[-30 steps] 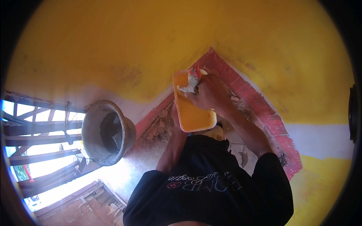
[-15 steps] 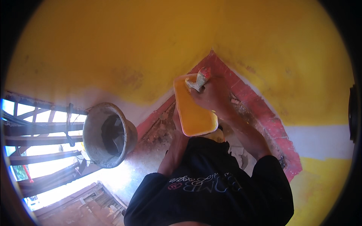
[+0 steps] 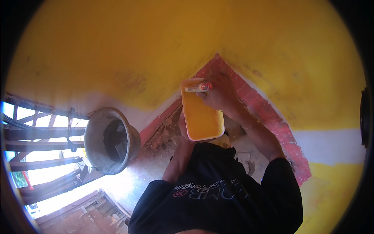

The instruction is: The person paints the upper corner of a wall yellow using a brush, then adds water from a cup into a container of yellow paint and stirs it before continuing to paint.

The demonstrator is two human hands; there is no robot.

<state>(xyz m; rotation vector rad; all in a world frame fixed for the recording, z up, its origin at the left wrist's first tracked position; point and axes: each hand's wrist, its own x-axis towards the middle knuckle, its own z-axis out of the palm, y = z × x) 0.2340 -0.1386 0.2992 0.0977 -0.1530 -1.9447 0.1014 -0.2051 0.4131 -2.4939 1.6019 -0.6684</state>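
Note:
In front of my chest is a rectangular tray (image 3: 202, 123) with a pale rim and yellow paint inside. My left hand (image 3: 182, 125) supports it at its left edge, the fingers mostly hidden behind and under it. My right hand (image 3: 221, 93) is closed around a paintbrush (image 3: 198, 88) over the far end of the tray. The brush lies nearly level, its paint-smeared part pointing left and a red end by my fingers. Whether its bristles touch the paint, I cannot tell.
Yellow walls (image 3: 163, 46) meet in a corner ahead, with a red band (image 3: 269, 113) of tiles along their base. To the left, a grey, stained bucket (image 3: 111, 163) stands beside a slatted wooden opening (image 3: 43, 146) letting in bright light. Rubble (image 3: 165, 126) lies along the wall's foot.
My right hand has turned the paintbrush from a slant to nearly level and shifted it slightly down and left over the tray. My left hand and the tray have hardly moved.

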